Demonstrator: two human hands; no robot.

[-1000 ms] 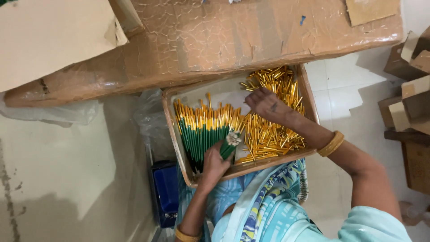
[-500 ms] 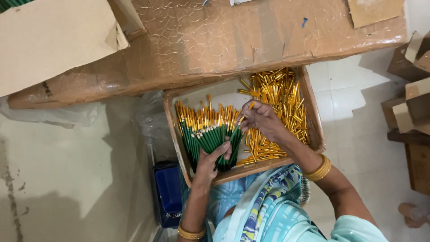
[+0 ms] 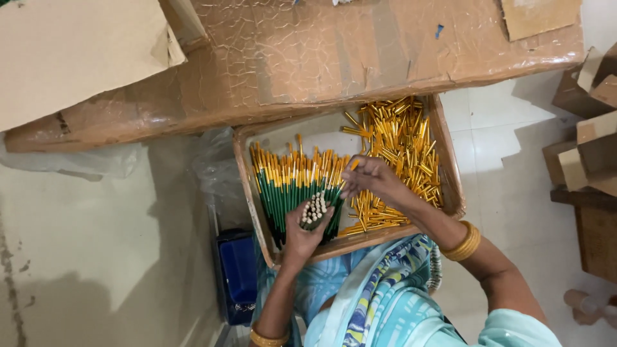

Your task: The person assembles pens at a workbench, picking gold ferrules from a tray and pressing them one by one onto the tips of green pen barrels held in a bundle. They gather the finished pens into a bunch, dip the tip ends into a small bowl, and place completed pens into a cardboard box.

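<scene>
Left hand (image 3: 302, 234): forearm enters from 6 o'clock, runs up toward 12, wrist straight. Fingers curled into a closed grip around a bundle, thumb side toward 1 o'clock. Bangle on the wrist at the bottom edge.

Right hand (image 3: 373, 180): forearm enters from 4 o'clock, angled toward 10, elbow bent. Palm down, knuckles up, fingers bunched in a pinch at 10 o'clock. Bangles on the wrist.

Hands near each other, not touching; right sits at 1 o'clock of left.
</scene>
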